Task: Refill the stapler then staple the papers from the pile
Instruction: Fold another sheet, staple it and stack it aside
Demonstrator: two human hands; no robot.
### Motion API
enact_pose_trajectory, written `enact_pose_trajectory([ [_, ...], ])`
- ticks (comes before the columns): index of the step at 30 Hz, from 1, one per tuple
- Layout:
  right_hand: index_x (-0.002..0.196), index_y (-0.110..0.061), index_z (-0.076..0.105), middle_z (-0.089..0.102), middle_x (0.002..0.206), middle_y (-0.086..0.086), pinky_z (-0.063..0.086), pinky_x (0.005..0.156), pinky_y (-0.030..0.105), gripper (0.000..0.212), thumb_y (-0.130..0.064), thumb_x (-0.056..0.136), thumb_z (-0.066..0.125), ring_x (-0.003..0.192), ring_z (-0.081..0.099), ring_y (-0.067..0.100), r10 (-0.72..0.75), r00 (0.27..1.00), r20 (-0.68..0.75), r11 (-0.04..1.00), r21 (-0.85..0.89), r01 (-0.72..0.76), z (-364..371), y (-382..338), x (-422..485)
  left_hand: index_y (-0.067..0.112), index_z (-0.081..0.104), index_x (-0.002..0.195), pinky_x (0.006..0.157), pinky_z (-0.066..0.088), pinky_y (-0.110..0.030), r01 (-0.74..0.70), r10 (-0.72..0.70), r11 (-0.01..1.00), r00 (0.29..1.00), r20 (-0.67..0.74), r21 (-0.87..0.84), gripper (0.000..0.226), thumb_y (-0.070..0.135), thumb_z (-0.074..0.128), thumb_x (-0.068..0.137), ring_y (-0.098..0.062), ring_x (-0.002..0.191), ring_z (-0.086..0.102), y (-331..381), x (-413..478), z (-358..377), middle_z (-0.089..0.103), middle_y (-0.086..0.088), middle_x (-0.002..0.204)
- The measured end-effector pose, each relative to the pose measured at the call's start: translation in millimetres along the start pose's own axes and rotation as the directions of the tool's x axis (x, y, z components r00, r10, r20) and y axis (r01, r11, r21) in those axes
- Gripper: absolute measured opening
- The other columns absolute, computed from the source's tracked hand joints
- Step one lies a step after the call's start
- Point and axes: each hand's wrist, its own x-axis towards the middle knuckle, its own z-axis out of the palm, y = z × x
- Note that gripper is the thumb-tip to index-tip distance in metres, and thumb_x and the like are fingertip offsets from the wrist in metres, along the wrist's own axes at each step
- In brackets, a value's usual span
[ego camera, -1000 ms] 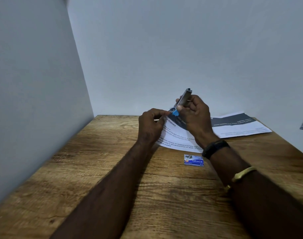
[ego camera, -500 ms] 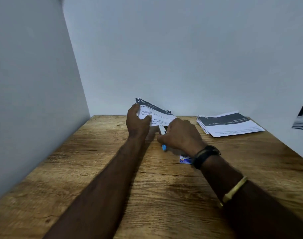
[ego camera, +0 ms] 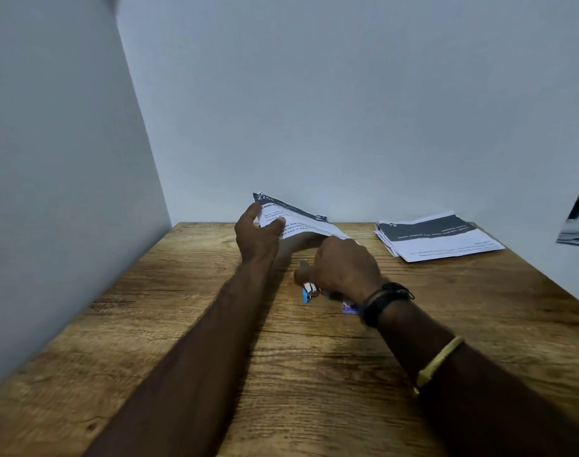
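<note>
My left hand (ego camera: 256, 234) pinches a printed sheet of paper (ego camera: 294, 221) by its left edge and lifts that side off the wooden table (ego camera: 169, 324). My right hand (ego camera: 342, 270) is down on the table, fingers curled over a small metal stapler with a blue end (ego camera: 309, 290); most of the stapler is hidden under the hand. A small blue staple box (ego camera: 350, 308) lies just behind my right wrist. The pile of papers (ego camera: 436, 240) sits at the table's far right.
Grey walls close the table in at the left and the back. A dark printed picture (ego camera: 578, 225) hangs at the right edge of view. The table's right edge runs diagonally below the pile.
My right hand has brought the stapler down from the air onto the table. My left hand has lifted the sheet's left side.
</note>
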Motion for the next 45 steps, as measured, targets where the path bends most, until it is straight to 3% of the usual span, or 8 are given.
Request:
enact_pose_trajectory([
  [3,0.079,-0.015,0.068,0.072,0.083,0.003,0.054,0.069,0.034,0.023,-0.037,0.080,0.062,0.080,0.068,0.025,0.113,0.990,-0.085,0.922,0.380,-0.072,-3.4,13.1,10.6,0.025,0.072,0.088,0.094,0.058,-0.057,0.015,-0.014,0.998,1.000,0.011,-0.067,0.033,-0.004,0.074,0.073,-0.025,0.085,0.069,1.5,-1.1,0.6,0.074,0.000,0.090],
  [10,0.105,-0.014,0.064,0.075,0.094,0.012,0.064,0.061,0.031,0.019,-0.014,0.089,0.074,0.066,0.078,0.016,0.423,0.904,-0.066,0.318,0.945,-0.080,-12.2,37.5,32.7,0.002,0.056,0.140,0.105,0.053,-0.050,0.053,-0.047,0.987,0.998,0.041,-0.149,0.064,-0.007,0.076,0.079,-0.037,0.119,0.066,11.2,-9.0,2.5,0.067,-0.018,0.130],
  [19,0.092,-0.017,0.077,0.076,0.087,0.004,0.061,0.055,0.022,0.024,0.004,0.084,0.068,0.054,0.074,0.013,0.550,0.790,-0.272,0.458,0.889,-0.013,-39.8,78.8,39.5,0.009,0.071,0.119,0.102,0.055,-0.045,0.051,-0.057,0.995,0.996,0.067,0.085,0.050,0.008,0.088,0.073,-0.028,0.115,0.065,8.2,-39.1,37.0,0.068,-0.011,0.127],
  [24,0.105,-0.015,0.078,0.076,0.109,0.008,0.061,0.089,0.046,0.027,-0.001,0.086,0.065,0.098,0.073,0.034,0.606,0.717,-0.345,0.557,0.827,-0.073,-51.7,116.1,41.6,0.008,0.073,0.118,0.101,0.056,-0.043,0.059,-0.087,0.986,0.980,0.180,0.155,0.046,0.003,0.085,0.074,-0.029,0.108,0.070,3.4,-50.1,78.0,0.071,-0.012,0.121],
  [29,0.122,-0.013,0.073,0.072,0.125,0.009,0.051,0.102,0.033,0.040,-0.005,0.083,0.070,0.118,0.065,0.033,0.642,0.672,-0.369,0.598,0.790,-0.138,-62.3,150.5,38.5,0.007,0.067,0.123,0.106,0.052,-0.041,-0.002,-0.069,0.971,0.956,0.287,0.238,0.050,0.000,0.082,0.075,-0.027,0.119,0.063,-2.1,-58.3,119.4,0.064,-0.011,0.132],
  [34,0.128,-0.011,0.070,0.067,0.135,0.010,0.046,0.102,0.029,0.045,0.000,0.085,0.063,0.127,0.060,0.033,0.679,0.646,-0.349,0.596,0.775,-0.208,-61.3,172.0,40.3,0.009,0.061,0.124,0.097,0.052,-0.031,-0.032,-0.111,0.945,0.904,0.413,0.325,0.050,0.005,0.082,0.078,-0.025,0.107,0.064,-12.6,-68.5,143.0,0.064,-0.006,0.121],
  [39,0.102,-0.003,0.074,0.073,0.120,0.014,0.042,0.084,0.026,0.026,0.002,0.084,0.056,0.114,0.064,0.038,0.682,0.636,-0.361,0.631,0.730,-0.263,-57.7,181.5,47.6,0.026,0.055,0.085,0.072,0.053,-0.024,-0.213,-0.014,0.894,0.865,0.501,0.394,0.039,0.020,0.090,0.068,-0.008,0.083,0.058,-18.8,-81.7,152.3,0.055,0.016,0.088],
  [45,0.093,-0.002,0.070,0.072,0.117,0.017,0.046,0.082,0.029,0.016,0.003,0.085,0.057,0.113,0.064,0.040,0.661,0.669,-0.342,0.678,0.655,-0.335,-58.0,187.6,56.7,0.029,0.066,0.112,0.112,0.043,-0.036,-0.461,-0.004,0.727,0.738,0.674,0.509,0.071,0.039,0.099,0.050,-0.026,0.134,0.045,-20.4,-84.8,162.4,0.048,0.005,0.129],
])
